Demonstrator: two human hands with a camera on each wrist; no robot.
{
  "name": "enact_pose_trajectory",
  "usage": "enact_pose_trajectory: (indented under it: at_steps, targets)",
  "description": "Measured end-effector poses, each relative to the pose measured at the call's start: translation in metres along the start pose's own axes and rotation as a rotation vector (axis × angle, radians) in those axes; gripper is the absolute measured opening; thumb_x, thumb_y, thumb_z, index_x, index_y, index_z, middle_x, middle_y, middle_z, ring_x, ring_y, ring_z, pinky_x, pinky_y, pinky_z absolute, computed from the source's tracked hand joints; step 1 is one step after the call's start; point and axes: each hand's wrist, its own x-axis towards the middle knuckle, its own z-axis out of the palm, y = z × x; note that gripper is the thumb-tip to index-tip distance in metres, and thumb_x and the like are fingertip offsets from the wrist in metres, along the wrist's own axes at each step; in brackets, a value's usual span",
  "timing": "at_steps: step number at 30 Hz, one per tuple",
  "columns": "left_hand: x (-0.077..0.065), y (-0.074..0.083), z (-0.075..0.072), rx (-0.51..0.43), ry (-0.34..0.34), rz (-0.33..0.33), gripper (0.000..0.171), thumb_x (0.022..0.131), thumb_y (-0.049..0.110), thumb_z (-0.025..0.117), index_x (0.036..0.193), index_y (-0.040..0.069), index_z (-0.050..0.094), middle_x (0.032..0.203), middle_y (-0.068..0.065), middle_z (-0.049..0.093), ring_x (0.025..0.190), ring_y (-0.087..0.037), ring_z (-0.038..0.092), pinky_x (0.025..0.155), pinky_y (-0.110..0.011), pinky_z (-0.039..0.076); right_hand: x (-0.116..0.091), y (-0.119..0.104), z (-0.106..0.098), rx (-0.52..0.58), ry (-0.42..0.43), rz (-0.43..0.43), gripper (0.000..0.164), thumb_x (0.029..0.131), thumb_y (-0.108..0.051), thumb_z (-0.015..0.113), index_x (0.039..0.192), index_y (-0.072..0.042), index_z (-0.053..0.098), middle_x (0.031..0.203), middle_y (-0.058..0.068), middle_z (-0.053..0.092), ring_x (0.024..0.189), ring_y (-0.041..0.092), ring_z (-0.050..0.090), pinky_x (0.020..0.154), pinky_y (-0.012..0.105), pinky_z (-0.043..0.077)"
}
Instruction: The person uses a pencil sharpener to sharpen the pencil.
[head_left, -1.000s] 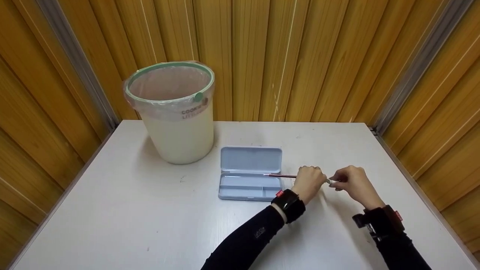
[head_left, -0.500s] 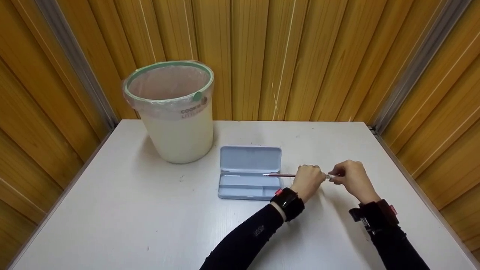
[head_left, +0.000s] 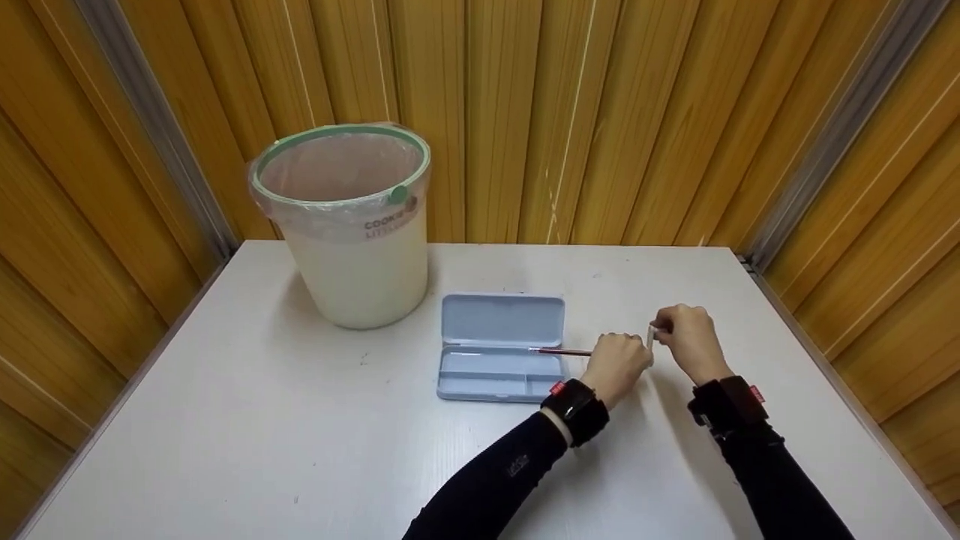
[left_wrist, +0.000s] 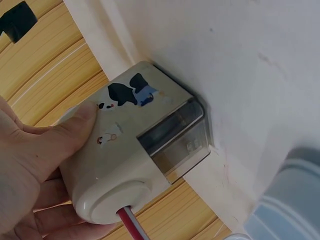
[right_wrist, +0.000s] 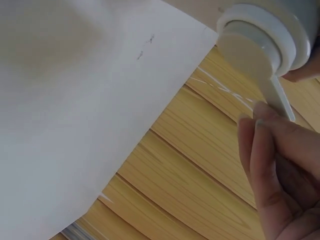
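Note:
My left hand [head_left: 619, 365] grips a cream crank pencil sharpener [left_wrist: 117, 155] with black-and-white cartoon prints, standing on the table. In the head view that hand hides most of the sharpener. A dark red pencil [head_left: 564, 352] sticks out of its front, pointing left over the edge of the pencil case. The sharpener's clear shavings drawer [left_wrist: 184, 150] shows in the left wrist view. At the back, my right hand [head_left: 690, 341] pinches the end of the crank handle [right_wrist: 281, 99] between thumb and fingers. The crank's arm stands upright in the head view.
An open light-blue pencil case [head_left: 501, 321] with divided compartments lies left of the hands. Farther back on the left stands a cream bin [head_left: 360, 277] with a plastic liner and green rim. Wood-patterned walls [head_left: 499, 120] enclose the white table [head_left: 315, 435] on three sides.
My right hand has moved up and left, turning the crank from pointing right to pointing upward. The left hand, sharpener and pencil have stayed in place.

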Motion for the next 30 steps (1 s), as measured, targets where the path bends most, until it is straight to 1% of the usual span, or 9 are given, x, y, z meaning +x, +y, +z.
enact_pose_trajectory:
  at_steps: [3, 7, 11, 14, 20, 26, 28, 30]
  targets:
    - [0.000, -0.002, -0.001, 0.013, 0.007, -0.003, 0.019, 0.090, 0.019, 0.062, 0.087, 0.032, 0.075, 0.080, 0.014, 0.069, 0.067, -0.002, 0.063, 0.056, -0.020, 0.052, 0.002, 0.002, 0.006, 0.000, 0.030, -0.015, 0.005, 0.075, 0.012, 0.072, 0.076, 0.007, 0.069, 0.073, 0.022, 0.069, 0.067, 0.034, 0.065, 0.063, 0.043, 0.049]
    - [0.000, -0.002, -0.001, 0.000, 0.001, 0.006, 0.021, 0.089, 0.016, 0.062, 0.087, 0.032, 0.076, 0.080, 0.013, 0.069, 0.067, -0.002, 0.063, 0.056, -0.020, 0.051, 0.005, 0.009, 0.014, 0.000, 0.046, -0.031, 0.006, 0.075, 0.013, 0.070, 0.074, 0.007, 0.069, 0.072, 0.021, 0.069, 0.066, 0.035, 0.064, 0.064, 0.045, 0.049]
    - [0.000, -0.002, -0.002, -0.008, -0.006, 0.017, 0.022, 0.089, 0.015, 0.062, 0.088, 0.031, 0.076, 0.081, 0.013, 0.069, 0.067, -0.002, 0.063, 0.057, -0.019, 0.052, 0.005, 0.014, 0.018, 0.011, 0.037, -0.028, 0.007, 0.074, 0.013, 0.068, 0.074, 0.006, 0.069, 0.072, 0.021, 0.070, 0.065, 0.034, 0.064, 0.063, 0.043, 0.048]
    - [0.000, -0.003, -0.003, -0.003, -0.015, 0.011, 0.020, 0.090, 0.015, 0.061, 0.089, 0.030, 0.075, 0.082, 0.013, 0.069, 0.068, -0.003, 0.063, 0.058, -0.020, 0.052, 0.007, 0.015, 0.020, 0.024, 0.027, -0.027, 0.007, 0.075, 0.013, 0.068, 0.074, 0.006, 0.069, 0.073, 0.021, 0.070, 0.066, 0.034, 0.064, 0.063, 0.042, 0.048]
    - [-0.001, -0.002, -0.003, -0.005, -0.005, 0.009, 0.020, 0.092, 0.020, 0.059, 0.086, 0.030, 0.075, 0.081, 0.014, 0.069, 0.068, -0.002, 0.064, 0.057, -0.019, 0.052, 0.005, 0.019, 0.026, 0.028, 0.018, -0.004, 0.009, 0.074, 0.013, 0.067, 0.073, 0.005, 0.069, 0.071, 0.019, 0.069, 0.065, 0.031, 0.063, 0.062, 0.037, 0.046]
    - [-0.002, -0.001, -0.002, -0.013, -0.039, -0.006, 0.019, 0.091, 0.019, 0.060, 0.088, 0.030, 0.076, 0.082, 0.013, 0.069, 0.068, -0.003, 0.063, 0.058, -0.019, 0.052, 0.003, 0.023, 0.033, 0.055, 0.025, -0.002, 0.008, 0.074, 0.012, 0.067, 0.072, 0.004, 0.068, 0.070, 0.018, 0.068, 0.063, 0.027, 0.059, 0.060, 0.033, 0.043]
    - [-0.002, 0.000, -0.001, -0.007, -0.036, -0.011, 0.019, 0.092, 0.020, 0.060, 0.088, 0.029, 0.075, 0.083, 0.014, 0.069, 0.068, -0.002, 0.063, 0.058, -0.019, 0.052, 0.002, 0.025, 0.037, 0.049, 0.024, -0.004, 0.009, 0.074, 0.012, 0.068, 0.072, 0.004, 0.068, 0.070, 0.018, 0.068, 0.062, 0.026, 0.058, 0.059, 0.033, 0.042]
    - [-0.002, 0.002, -0.001, -0.006, -0.023, -0.011, 0.019, 0.092, 0.020, 0.059, 0.088, 0.029, 0.075, 0.082, 0.014, 0.070, 0.068, -0.002, 0.063, 0.058, -0.018, 0.052, -0.001, 0.027, 0.041, 0.035, 0.002, 0.004, 0.013, 0.075, 0.014, 0.064, 0.069, 0.003, 0.068, 0.067, 0.015, 0.066, 0.061, 0.024, 0.055, 0.058, 0.032, 0.040]
